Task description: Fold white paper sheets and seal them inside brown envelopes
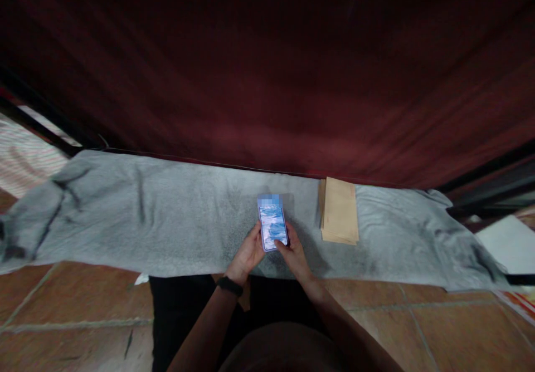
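A smartphone with a lit blue-and-white screen is held upright in both hands above a grey cloth. My left hand wraps the phone's lower left edge, its fingers partly hidden behind it. At the lower right edge, my right hand grips the phone too, its thumb on or just over the bottom of the screen. To the right lies a stack of tan paper envelopes, apart from both hands.
The grey cloth covers a long narrow surface. Behind it rises a dark red curtain-like panel. Brown floor tiles show in front. Far right is a white flat object; striped fabric hangs at far left.
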The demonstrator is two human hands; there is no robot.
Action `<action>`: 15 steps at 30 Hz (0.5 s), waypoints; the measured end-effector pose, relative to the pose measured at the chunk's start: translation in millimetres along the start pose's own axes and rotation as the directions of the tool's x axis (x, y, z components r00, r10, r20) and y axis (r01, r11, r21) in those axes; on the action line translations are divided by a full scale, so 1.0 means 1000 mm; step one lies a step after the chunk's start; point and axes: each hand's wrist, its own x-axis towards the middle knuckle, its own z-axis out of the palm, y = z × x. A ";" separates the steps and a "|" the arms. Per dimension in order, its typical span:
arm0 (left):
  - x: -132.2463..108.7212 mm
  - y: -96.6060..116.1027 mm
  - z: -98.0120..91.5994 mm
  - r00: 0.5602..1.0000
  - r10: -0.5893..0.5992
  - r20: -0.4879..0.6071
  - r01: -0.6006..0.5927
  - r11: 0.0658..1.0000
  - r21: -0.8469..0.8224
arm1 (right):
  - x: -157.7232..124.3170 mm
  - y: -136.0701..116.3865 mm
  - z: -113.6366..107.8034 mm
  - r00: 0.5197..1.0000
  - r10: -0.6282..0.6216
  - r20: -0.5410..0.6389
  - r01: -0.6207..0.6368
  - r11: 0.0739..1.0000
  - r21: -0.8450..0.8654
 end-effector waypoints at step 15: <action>-0.004 0.002 0.008 0.999 0.003 -0.033 -0.003 1.000 0.017 | -0.003 -0.006 0.000 0.999 0.040 -0.018 -0.040 0.999 0.022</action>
